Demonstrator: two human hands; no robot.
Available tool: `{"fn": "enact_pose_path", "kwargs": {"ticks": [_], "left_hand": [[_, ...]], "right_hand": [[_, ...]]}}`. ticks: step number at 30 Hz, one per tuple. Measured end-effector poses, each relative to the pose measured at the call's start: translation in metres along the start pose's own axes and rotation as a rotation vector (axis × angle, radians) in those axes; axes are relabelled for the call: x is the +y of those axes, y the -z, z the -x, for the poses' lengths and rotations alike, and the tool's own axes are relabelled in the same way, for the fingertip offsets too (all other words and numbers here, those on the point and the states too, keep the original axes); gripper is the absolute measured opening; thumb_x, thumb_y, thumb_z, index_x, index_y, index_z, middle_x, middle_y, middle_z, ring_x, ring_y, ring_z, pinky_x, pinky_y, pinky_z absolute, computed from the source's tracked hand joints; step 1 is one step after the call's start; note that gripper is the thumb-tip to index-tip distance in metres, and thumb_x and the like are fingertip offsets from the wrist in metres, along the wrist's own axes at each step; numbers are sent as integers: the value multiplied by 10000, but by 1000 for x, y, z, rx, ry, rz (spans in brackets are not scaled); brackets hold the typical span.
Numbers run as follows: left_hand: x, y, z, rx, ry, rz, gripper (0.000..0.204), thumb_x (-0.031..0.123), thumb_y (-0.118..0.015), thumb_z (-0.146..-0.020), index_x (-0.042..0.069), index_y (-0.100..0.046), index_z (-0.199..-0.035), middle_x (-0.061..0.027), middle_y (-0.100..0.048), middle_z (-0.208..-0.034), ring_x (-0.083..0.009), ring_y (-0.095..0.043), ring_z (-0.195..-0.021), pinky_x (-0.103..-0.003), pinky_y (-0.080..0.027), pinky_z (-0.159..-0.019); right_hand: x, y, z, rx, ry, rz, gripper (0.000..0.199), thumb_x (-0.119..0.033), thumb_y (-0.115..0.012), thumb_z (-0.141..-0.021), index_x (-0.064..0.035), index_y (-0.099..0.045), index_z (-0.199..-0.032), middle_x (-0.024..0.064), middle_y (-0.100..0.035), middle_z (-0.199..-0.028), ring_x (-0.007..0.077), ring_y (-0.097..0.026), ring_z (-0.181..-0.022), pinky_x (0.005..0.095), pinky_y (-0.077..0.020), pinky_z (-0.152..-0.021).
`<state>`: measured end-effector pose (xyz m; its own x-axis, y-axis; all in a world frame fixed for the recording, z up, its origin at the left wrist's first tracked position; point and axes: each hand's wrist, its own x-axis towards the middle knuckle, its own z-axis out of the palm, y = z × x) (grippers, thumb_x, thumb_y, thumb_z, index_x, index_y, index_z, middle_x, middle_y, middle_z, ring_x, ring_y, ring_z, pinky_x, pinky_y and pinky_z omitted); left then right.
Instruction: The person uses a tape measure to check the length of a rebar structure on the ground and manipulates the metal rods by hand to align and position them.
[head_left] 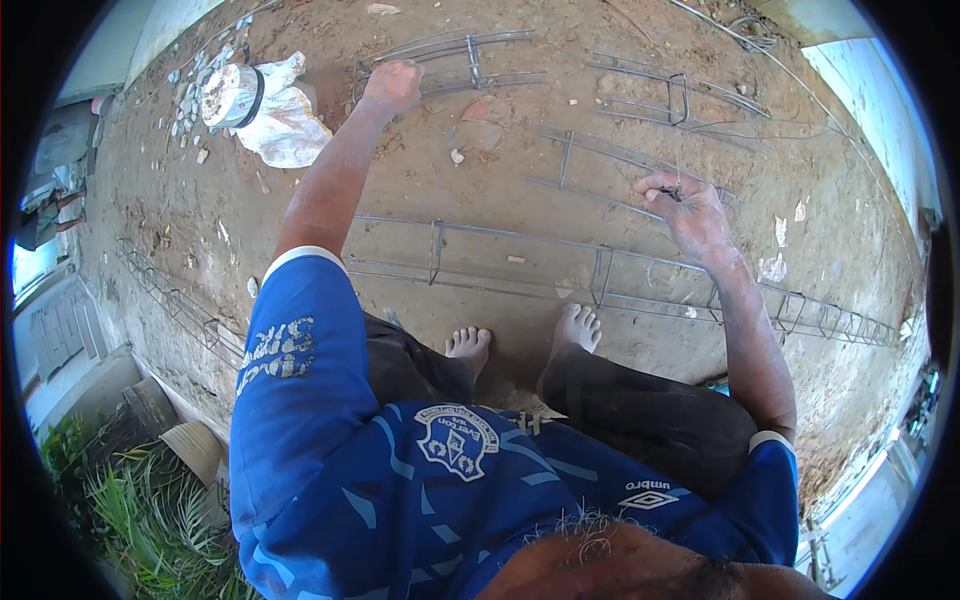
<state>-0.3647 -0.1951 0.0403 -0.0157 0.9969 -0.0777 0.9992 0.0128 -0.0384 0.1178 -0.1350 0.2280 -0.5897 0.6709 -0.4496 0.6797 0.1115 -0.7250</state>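
Observation:
I sit on bare earth with my bare feet point(520, 335) in front of me. My left hand point(392, 85) reaches far forward and is closed on a rod of a short rebar cage point(470, 60) lying at the top. My right hand point(685, 205) is out to the right, its fingers pinched on thin tie wire point(672, 192) at a second rebar frame point(600, 155). A long rebar cage point(520, 265) with square stirrups lies across the ground just beyond my toes.
A white sack with a round lidded tin point(235, 95) lies at the upper left. Another rebar frame point(680, 95) rests at the upper right. A long cage point(170, 300) runs along the left, by a wall edge and green plants point(130, 500).

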Motion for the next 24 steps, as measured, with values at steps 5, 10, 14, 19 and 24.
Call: {"fn": "enact_pose_path", "kwargs": {"ticks": [5, 10, 14, 19, 24], "left_hand": [[5, 12, -2, -206, 129, 103, 242, 188, -650, -805, 63, -699, -1007, -166, -685, -1067, -326, -642, -1051, -423, -509, -923], [7, 36, -9, -90, 149, 92, 670, 335, -804, -734, 112, -565, -1319, -155, -531, -1387, -325, -489, -1295, -432, -412, -1071], [2, 44, -22, -164, 267, 6, 1141, 386, -878, -634, 166, -218, -1539, -125, -321, -1561, -341, -308, -1432, -504, -301, -1155], [-9, 31, -40, -426, 289, -28, 1153, 351, -887, -634, 141, -210, -1544, -137, -358, -1527, -331, -350, -1410, -517, -298, -1152], [-13, 37, -39, -430, 163, -130, 1145, 251, -868, -613, 176, -214, -1550, -168, -393, -1484, -352, -378, -1385, -542, -304, -1140]], "right_hand": [[-5, -2, 0, -5, 17, 43, 202, -169, -585, -900, -75, -702, -1035, 134, -707, -1089, 287, -651, -1055, 369, -468, -947], [-4, -2, -1, -25, -22, 25, 212, -172, -578, -901, -67, -699, -1041, 136, -710, -1071, 294, -657, -1036, 373, -471, -940], [-4, -8, -1, -23, 5, 52, 211, -173, -573, -902, -65, -696, -1034, 139, -709, -1047, 284, -662, -1017, 374, -474, -931], [-2, -7, 2, -29, -11, 55, 203, -169, -572, -903, -71, -696, -1030, 145, -707, -1040, 291, -661, -1019, 382, -476, -921], [16, -6, 13, 24, -15, 9, 182, -166, -604, -903, -54, -703, -1007, 77, -694, -925, 186, -626, -900, 328, -475, -863]]}}
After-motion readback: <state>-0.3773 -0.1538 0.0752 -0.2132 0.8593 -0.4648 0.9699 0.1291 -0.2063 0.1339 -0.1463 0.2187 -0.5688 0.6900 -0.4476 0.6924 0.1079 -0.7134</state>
